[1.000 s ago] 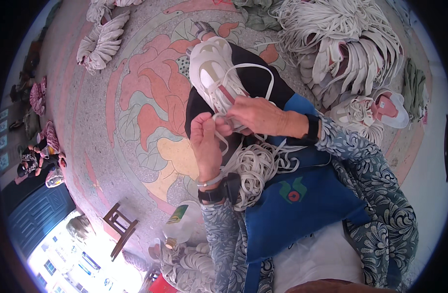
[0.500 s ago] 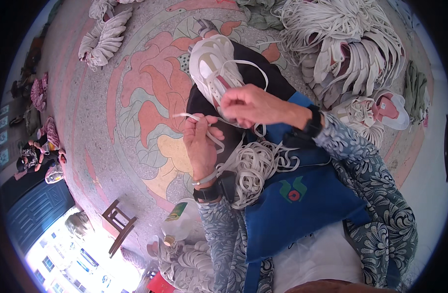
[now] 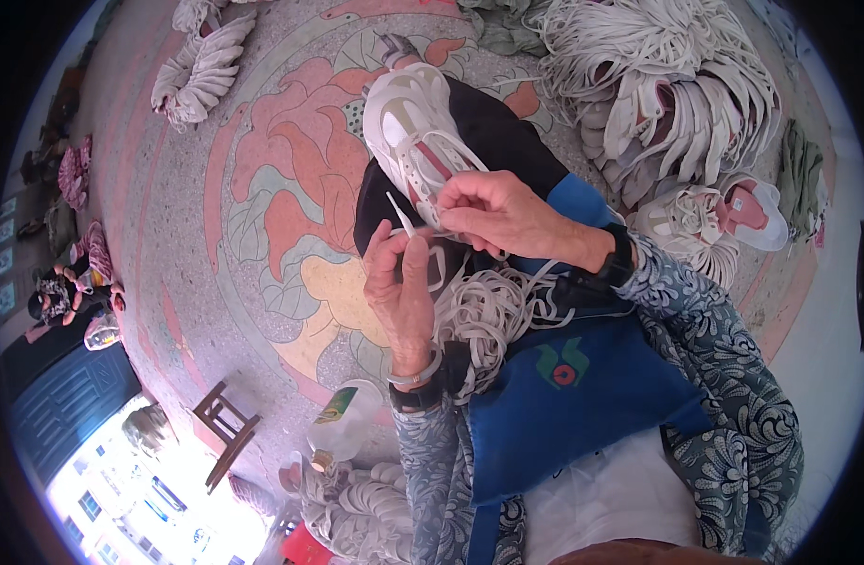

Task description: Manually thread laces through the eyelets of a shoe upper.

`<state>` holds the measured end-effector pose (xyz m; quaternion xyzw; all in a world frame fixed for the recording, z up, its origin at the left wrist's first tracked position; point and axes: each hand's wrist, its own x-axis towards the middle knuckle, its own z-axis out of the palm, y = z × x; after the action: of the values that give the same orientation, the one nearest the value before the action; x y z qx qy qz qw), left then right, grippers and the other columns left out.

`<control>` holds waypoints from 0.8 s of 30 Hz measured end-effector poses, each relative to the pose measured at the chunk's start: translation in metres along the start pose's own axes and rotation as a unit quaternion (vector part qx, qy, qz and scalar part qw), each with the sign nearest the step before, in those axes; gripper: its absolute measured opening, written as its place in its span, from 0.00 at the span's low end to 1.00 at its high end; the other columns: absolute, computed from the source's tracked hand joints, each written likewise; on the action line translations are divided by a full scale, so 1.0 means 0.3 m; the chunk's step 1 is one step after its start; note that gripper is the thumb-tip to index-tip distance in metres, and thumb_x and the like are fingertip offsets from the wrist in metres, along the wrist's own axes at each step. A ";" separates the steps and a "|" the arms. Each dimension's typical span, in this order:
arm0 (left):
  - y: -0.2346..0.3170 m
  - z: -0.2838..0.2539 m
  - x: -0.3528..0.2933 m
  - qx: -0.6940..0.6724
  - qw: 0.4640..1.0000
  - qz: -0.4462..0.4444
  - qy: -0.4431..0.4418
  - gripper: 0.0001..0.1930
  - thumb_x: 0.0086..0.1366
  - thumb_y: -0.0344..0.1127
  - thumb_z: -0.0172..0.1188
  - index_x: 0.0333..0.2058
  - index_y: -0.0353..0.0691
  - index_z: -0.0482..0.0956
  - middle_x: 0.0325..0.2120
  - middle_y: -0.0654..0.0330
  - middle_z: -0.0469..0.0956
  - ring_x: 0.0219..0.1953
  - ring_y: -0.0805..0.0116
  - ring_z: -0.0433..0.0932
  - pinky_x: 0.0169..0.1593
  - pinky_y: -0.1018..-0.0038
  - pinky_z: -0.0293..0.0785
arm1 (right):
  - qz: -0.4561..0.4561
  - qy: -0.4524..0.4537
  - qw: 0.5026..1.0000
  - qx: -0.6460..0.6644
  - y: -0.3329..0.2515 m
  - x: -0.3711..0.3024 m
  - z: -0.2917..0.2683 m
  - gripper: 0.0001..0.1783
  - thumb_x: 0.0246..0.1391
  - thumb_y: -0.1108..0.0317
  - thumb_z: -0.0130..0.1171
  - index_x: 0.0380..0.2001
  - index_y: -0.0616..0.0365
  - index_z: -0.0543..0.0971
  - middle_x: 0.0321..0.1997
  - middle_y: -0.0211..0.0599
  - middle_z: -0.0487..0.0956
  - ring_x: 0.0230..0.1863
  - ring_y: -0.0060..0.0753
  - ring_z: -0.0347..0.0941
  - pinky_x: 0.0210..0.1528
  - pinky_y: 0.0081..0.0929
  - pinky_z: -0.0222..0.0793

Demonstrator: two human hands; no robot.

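A white and beige shoe upper [image 3: 408, 118] lies over my dark-clad leg, its reddish lining showing at the opening. My left hand [image 3: 401, 292] is closed in a pinch on a white shoelace [image 3: 403, 218], whose tip points up past the thumb and forefinger. Close beside it, my right hand [image 3: 507, 217] has its fingers pinched together against the upper's edge. What lies between those fingertips is hidden. A tangled heap of white laces [image 3: 488, 311] rests in my lap, just below both hands.
A blue apron [image 3: 583, 395] covers my lap. Large bundles of laced uppers [image 3: 677, 85] lie at the far right, with more uppers [image 3: 201, 71] at the far left. Near left are a clear plastic jug [image 3: 347, 419], a wooden stool [image 3: 227, 428] and stacked uppers [image 3: 361, 513].
My left hand has shifted slightly right, and the lace tip has turned from leftward to upward. My right hand has closed in a pinch, and the lace loop right of the upper is gone.
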<state>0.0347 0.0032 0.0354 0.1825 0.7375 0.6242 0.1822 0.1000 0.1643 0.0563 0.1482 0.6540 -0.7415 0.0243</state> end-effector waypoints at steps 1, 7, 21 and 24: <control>0.010 0.004 -0.011 -0.003 1.000 -0.014 -0.008 0.06 0.63 0.30 0.53 0.35 0.35 0.76 0.29 0.61 0.78 0.39 0.75 0.73 0.44 0.77 0.68 | 0.002 0.006 0.999 0.035 -0.002 -0.005 0.002 0.07 0.56 0.68 0.53 0.33 0.62 0.73 0.22 0.27 0.72 0.16 0.13 0.66 0.16 0.13 0.62; 0.032 0.030 -0.027 -0.096 0.989 -0.108 -0.038 0.09 0.65 0.37 0.53 0.34 0.37 0.74 0.21 0.69 0.71 0.21 0.85 0.64 0.26 0.87 0.59 | 0.042 -0.025 0.995 0.092 -0.013 0.018 0.016 0.13 0.56 0.68 0.53 0.40 0.67 0.73 0.20 0.28 0.72 0.16 0.12 0.65 0.16 0.12 0.61; 0.042 0.038 -0.019 -0.061 0.994 -0.086 -0.043 0.12 0.65 0.35 0.52 0.44 0.36 0.71 0.31 0.67 0.73 0.29 0.82 0.68 0.31 0.86 0.65 | -0.213 0.040 0.971 -0.099 0.054 0.050 0.011 0.08 0.53 0.69 0.57 0.34 0.62 0.78 0.28 0.32 0.73 0.29 0.19 0.70 0.30 0.20 0.66; 0.087 0.043 0.004 -0.162 0.977 -0.116 -0.071 0.15 0.66 0.31 0.49 0.50 0.35 0.67 0.34 0.65 0.73 0.32 0.80 0.70 0.33 0.85 0.66 | -0.240 0.041 0.955 -0.169 -0.004 0.019 0.004 0.07 0.51 0.71 0.59 0.33 0.61 0.79 0.32 0.33 0.72 0.36 0.23 0.69 0.38 0.24 0.66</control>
<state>0.0410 0.0187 0.0590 0.1080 0.6276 0.6957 0.3324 0.0941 0.1643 0.0560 0.0107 0.7866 -0.5973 -0.1561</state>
